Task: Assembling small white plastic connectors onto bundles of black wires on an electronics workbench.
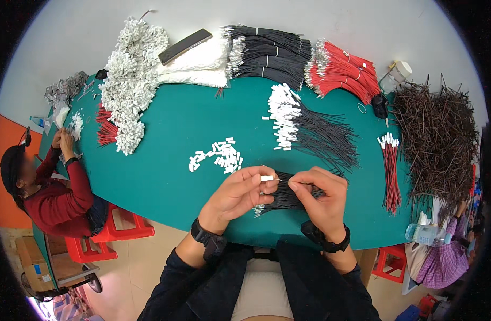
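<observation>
Between the thumb and forefinger of my left hand (236, 197) is a small white connector housing (267, 178). My right hand (327, 193) pinches a thin wire, whose tip (278, 180) points at the housing's end; whether it has gone in I cannot tell. Under both hands lies a bundle of black wires (282, 199), partly hidden by my fingers. Loose white housings (228, 155) are scattered just beyond my left hand. Farther off, a fanned pile of black wires (325, 131) has white housings (283, 120) on its left ends.
Along the table's (170, 144) far side lie a white heap (130, 69), a dark bar-shaped case (185, 46), black wire bundles (269, 56) and red ones (344, 69). Red-black wires (391, 176) and a brown tangle (435, 144) fill the right. Another person (53, 198) works at left.
</observation>
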The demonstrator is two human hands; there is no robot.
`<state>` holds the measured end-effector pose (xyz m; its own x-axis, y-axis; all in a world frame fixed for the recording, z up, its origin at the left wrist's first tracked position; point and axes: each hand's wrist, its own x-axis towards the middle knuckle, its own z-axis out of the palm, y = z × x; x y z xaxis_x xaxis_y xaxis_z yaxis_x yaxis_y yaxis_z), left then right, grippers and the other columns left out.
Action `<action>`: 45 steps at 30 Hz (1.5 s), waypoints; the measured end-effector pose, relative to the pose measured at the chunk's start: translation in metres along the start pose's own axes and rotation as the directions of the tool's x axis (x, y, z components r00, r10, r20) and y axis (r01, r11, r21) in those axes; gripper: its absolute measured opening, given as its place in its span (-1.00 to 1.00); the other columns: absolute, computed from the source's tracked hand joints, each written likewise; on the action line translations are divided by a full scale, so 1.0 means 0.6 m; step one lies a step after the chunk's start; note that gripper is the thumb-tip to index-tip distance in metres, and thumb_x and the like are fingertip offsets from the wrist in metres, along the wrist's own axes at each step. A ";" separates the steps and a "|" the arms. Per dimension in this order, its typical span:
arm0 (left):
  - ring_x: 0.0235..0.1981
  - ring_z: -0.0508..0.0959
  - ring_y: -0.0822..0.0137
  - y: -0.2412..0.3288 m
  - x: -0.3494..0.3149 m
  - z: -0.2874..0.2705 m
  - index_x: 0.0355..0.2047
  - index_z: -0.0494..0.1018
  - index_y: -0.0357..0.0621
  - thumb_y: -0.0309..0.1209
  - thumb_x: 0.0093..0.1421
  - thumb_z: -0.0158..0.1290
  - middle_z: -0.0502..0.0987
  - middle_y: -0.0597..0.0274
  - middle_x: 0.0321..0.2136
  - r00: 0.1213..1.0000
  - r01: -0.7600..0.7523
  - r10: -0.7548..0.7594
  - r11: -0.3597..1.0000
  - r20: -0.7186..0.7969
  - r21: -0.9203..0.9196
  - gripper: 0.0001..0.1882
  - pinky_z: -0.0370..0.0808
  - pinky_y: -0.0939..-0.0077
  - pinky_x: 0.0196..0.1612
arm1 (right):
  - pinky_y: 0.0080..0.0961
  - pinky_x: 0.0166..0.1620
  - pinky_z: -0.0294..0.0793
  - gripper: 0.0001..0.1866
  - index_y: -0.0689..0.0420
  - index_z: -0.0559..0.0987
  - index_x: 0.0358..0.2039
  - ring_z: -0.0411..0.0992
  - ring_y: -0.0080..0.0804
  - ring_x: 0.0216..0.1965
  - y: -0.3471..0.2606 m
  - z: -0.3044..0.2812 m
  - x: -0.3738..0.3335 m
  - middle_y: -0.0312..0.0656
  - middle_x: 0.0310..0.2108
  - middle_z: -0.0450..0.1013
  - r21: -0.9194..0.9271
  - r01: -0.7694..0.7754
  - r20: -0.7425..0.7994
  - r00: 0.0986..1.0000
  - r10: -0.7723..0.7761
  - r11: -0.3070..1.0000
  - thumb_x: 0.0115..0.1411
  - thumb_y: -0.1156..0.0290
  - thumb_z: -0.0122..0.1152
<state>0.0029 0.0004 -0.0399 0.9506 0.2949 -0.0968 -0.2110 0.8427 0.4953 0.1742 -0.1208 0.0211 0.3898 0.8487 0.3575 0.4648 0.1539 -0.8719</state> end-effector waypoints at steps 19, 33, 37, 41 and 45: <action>-0.31 0.57 0.48 -0.007 -0.006 0.038 -0.28 0.64 -0.31 -0.56 0.22 0.24 0.60 0.22 -0.32 0.849 -0.187 0.513 0.518 -0.128 0.834 -0.92 0.52 0.56 -0.19 | -0.57 -0.56 0.19 -0.92 0.22 0.68 -0.36 0.29 -0.59 -0.63 0.000 0.007 0.000 -0.26 -0.59 0.44 -0.060 -0.052 0.021 0.998 0.054 0.997 0.11 0.59 0.41; -0.26 0.56 0.44 -0.006 -0.009 0.032 -0.31 0.62 -0.34 -0.59 0.19 0.27 0.58 0.21 -0.34 0.866 -0.150 0.484 0.496 -0.128 0.855 -0.92 0.50 0.55 -0.15 | -0.49 -0.54 0.27 -0.91 0.22 0.67 -0.37 0.36 -0.42 -0.63 0.008 0.008 0.000 -0.20 -0.60 0.43 -0.089 0.018 0.072 0.997 -0.011 0.996 0.08 0.63 0.39; -0.26 0.55 0.49 0.019 -0.011 0.031 -0.30 0.63 -0.32 -0.56 0.20 0.27 0.60 0.26 -0.36 0.895 -0.062 0.415 0.477 -0.162 0.877 -0.91 0.49 0.59 -0.18 | -0.44 -0.53 0.31 -0.94 0.23 0.66 -0.39 0.39 -0.33 -0.61 0.016 -0.004 0.013 -0.18 -0.58 0.46 -0.140 0.065 0.190 0.981 -0.038 0.988 0.09 0.59 0.38; -0.33 0.56 0.24 0.067 -0.010 -0.004 -0.33 0.65 -0.22 -0.55 0.10 0.30 0.62 0.20 -0.36 0.767 0.067 0.639 -0.004 -0.049 0.998 -0.89 0.49 0.39 -0.21 | -0.21 -0.11 0.43 -0.88 0.18 0.65 -0.35 0.49 -0.14 -0.28 0.046 -0.024 0.083 -0.13 -0.41 0.53 -0.598 0.335 0.085 0.930 -0.358 0.728 0.08 0.47 0.39; -0.24 0.50 0.07 0.063 -0.009 -0.046 -0.33 0.65 -0.17 -0.56 0.00 0.33 0.59 0.16 -0.36 0.809 0.202 0.585 -0.363 0.054 0.910 -0.82 0.48 0.23 -0.14 | -0.18 -0.14 0.46 -0.86 0.19 0.62 -0.36 0.49 -0.08 -0.24 0.077 -0.025 0.068 -0.10 -0.33 0.54 -0.536 0.338 0.243 0.939 -0.242 0.774 0.06 0.45 0.39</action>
<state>-0.0168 0.0432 -0.0447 0.6582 0.7074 0.2578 0.4757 -0.6561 0.5859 0.2236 -0.0869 0.0001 0.0603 0.8832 0.4652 0.9172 0.1349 -0.3749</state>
